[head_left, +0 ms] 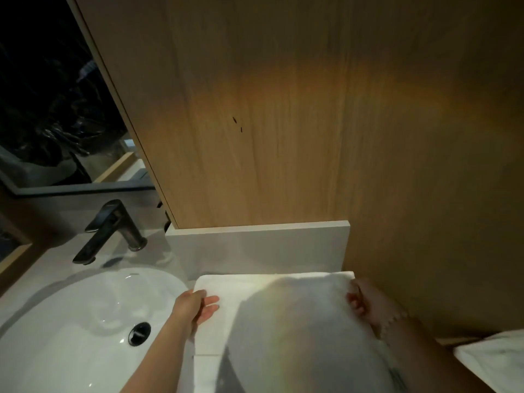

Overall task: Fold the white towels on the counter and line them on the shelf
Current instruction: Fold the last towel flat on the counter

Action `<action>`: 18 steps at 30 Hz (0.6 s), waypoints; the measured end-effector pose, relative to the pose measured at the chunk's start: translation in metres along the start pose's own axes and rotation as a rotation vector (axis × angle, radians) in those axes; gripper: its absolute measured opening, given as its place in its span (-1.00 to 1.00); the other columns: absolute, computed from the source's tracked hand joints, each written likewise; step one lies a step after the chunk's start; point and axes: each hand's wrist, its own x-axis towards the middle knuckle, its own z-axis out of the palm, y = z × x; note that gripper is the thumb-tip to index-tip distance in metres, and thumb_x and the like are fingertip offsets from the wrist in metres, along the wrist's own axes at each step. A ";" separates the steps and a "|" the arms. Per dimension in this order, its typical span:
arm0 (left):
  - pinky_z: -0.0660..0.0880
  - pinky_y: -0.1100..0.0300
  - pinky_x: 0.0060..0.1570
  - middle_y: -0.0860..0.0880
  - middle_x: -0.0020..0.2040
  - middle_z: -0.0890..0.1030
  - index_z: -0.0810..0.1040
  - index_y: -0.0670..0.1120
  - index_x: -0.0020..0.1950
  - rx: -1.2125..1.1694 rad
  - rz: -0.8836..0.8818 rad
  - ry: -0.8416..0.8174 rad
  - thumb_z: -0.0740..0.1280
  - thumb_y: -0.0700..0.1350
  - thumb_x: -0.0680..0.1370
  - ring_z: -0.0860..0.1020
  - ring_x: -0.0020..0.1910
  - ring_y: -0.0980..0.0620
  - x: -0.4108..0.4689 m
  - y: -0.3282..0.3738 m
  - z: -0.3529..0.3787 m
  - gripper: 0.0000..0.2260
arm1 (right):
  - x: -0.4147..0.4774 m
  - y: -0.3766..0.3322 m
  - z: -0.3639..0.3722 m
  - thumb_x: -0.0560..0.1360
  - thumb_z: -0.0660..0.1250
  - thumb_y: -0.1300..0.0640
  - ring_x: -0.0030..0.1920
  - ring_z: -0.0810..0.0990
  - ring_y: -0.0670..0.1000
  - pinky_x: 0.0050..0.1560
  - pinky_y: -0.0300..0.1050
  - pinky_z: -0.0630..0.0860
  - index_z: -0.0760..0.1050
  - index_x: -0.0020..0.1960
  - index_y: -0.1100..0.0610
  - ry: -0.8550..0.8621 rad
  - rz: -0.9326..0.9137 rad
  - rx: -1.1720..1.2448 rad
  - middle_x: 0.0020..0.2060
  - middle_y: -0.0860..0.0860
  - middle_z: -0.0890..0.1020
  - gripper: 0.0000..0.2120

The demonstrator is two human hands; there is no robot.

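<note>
Wall: a wood-grain panel (283, 109) fills the upper and right parts of the view, its grain running vertically. Two small dark marks (235, 120) sit near its middle.
Light: a dim, warm glow lies in a patch across the panel, and the edges are in shade.
Mirror (56, 109): at the left, dark-framed, with a dark reflection.
Upstand (255, 245): a pale strip at the foot of the panel.
Bench (161, 258): pale, with a dark faucet (113, 231) behind a white oval basin (71, 321) that has a black drain (139, 333).

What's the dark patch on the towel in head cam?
Head view: a broad shadow covers most of the white towel, with a faint rainbow flare in it; the right hand sits dim in that shade, the left hand is lit; warm light pools on the wood panel; overall slightly soft.
</note>
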 end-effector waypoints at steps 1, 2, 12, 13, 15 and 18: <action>0.41 0.35 -0.67 -0.19 -0.21 0.57 0.38 -0.24 0.11 -0.024 -0.006 -0.005 0.14 -0.28 0.61 0.53 -0.64 0.05 0.001 0.000 -0.001 -0.89 | 0.000 0.001 0.000 0.58 0.06 0.19 -0.74 0.27 -0.10 -0.69 -0.44 0.10 0.32 -0.26 0.20 0.006 -0.014 0.044 -0.63 0.05 0.43 -0.75; 0.43 0.35 -0.65 -0.19 -0.20 0.57 0.37 -0.24 0.13 -0.046 -0.002 -0.013 0.14 -0.27 0.61 0.53 -0.63 0.05 -0.001 0.002 -0.001 -0.87 | -0.001 0.000 0.000 0.58 0.07 0.21 -0.74 0.29 -0.09 -0.68 -0.43 0.12 0.32 -0.25 0.21 0.019 -0.037 0.098 -0.64 0.06 0.44 -0.76; 0.50 0.17 -0.16 -0.15 -0.14 0.58 0.43 -0.17 -0.03 -0.095 0.244 -0.064 0.10 -0.29 0.61 0.57 -0.27 -0.05 -0.050 0.005 -0.027 -0.86 | -0.046 -0.009 -0.009 0.59 0.09 -0.13 -0.59 0.58 0.07 -0.54 -0.26 0.45 0.43 -0.12 0.17 -0.052 -0.081 0.234 -0.51 0.19 0.62 -0.62; 0.47 0.14 -0.10 -0.14 -0.10 0.59 0.43 -0.15 -0.02 -0.101 0.268 -0.069 0.09 -0.27 0.62 0.58 -0.20 -0.05 -0.057 0.002 -0.031 -0.85 | -0.054 -0.007 -0.013 0.57 0.13 -0.12 -0.56 0.60 0.04 -0.43 -0.22 0.46 0.43 -0.12 0.13 -0.086 -0.083 0.213 -0.48 0.16 0.64 -0.67; 0.44 0.06 0.01 -0.13 -0.02 0.60 0.42 -0.14 0.09 -0.112 0.283 -0.091 0.07 -0.23 0.64 0.58 -0.07 -0.08 -0.067 -0.007 -0.040 -0.84 | -0.070 -0.001 -0.022 0.54 0.18 -0.06 -0.48 0.64 0.00 -0.18 -0.11 0.41 0.44 -0.13 0.08 -0.129 -0.089 0.176 -0.43 0.10 0.67 -0.78; 0.45 0.02 0.05 -0.13 0.08 0.59 0.40 -0.15 0.22 -0.149 0.253 -0.144 0.07 -0.20 0.65 0.59 0.04 -0.15 -0.079 -0.020 -0.054 -0.80 | -0.087 0.010 -0.037 0.53 0.20 0.05 -0.44 0.66 -0.04 0.07 -0.01 0.32 0.47 -0.15 0.11 -0.185 -0.073 0.247 -0.42 0.06 0.67 -0.83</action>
